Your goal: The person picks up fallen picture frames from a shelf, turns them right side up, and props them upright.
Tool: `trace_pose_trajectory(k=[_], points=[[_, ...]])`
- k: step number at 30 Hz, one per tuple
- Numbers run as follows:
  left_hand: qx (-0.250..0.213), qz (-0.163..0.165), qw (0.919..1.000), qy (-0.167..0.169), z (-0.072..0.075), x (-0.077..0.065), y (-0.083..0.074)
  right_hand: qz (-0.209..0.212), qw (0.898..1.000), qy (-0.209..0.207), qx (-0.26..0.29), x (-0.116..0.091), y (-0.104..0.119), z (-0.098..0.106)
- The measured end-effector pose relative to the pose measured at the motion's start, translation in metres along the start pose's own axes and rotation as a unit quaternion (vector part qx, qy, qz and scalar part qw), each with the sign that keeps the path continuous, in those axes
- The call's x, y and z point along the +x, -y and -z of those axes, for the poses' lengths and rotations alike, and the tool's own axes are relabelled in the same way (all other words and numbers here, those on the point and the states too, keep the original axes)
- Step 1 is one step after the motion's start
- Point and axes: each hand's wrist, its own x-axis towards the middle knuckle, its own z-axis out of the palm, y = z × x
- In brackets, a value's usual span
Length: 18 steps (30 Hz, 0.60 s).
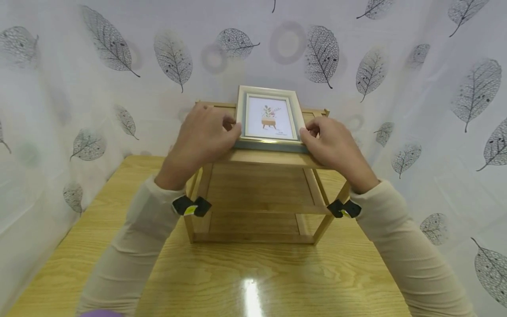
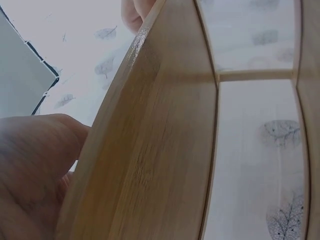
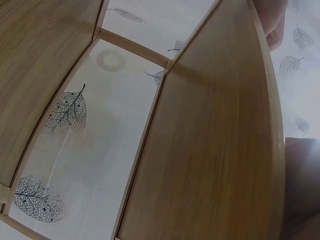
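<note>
A picture frame point(image 1: 270, 144) with a pale border and a small flower-pot print lies tilted back over the top of a wooden shelf rack point(image 1: 261, 185). My left hand point(image 1: 203, 134) pinches its lower left side between thumb and curled fingers. On the opposite side, my right hand point(image 1: 332, 141) pinches the lower right edge in the same way. In the left wrist view the left hand point(image 2: 37, 170) shows beside the rack's top board point(image 2: 150, 125). The right wrist view has part of the right hand point(image 3: 302, 185) at the board's other end; the picture frame is hidden there.
The rack has two lower shelves and stands on a wood-grain table point(image 1: 253, 268). Behind it hangs a white curtain point(image 1: 253, 66) printed with grey leaves. Black straps with small dark blocks sit on both wrists.
</note>
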Motion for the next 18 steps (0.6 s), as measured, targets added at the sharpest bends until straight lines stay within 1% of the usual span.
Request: trace_pose_trajectory(k=[4,10,18], points=[[-0.001,0.000,1.0000,0.000,0.0008,0.0001,-0.0013,0.004,1.000,-0.009,-0.004,-0.0004,0.0008,-0.0001],[-0.005,0.007,1.0000,0.002,0.0023,0.0004,-0.0032,0.006,1.000,-0.023,-0.010,0.0002,0.0019,-0.0016],[0.000,0.008,0.9998,-0.016,0.0018,0.0000,-0.0054,-0.009,1.000,-0.022,0.004,0.0001,0.0047,-0.0003]])
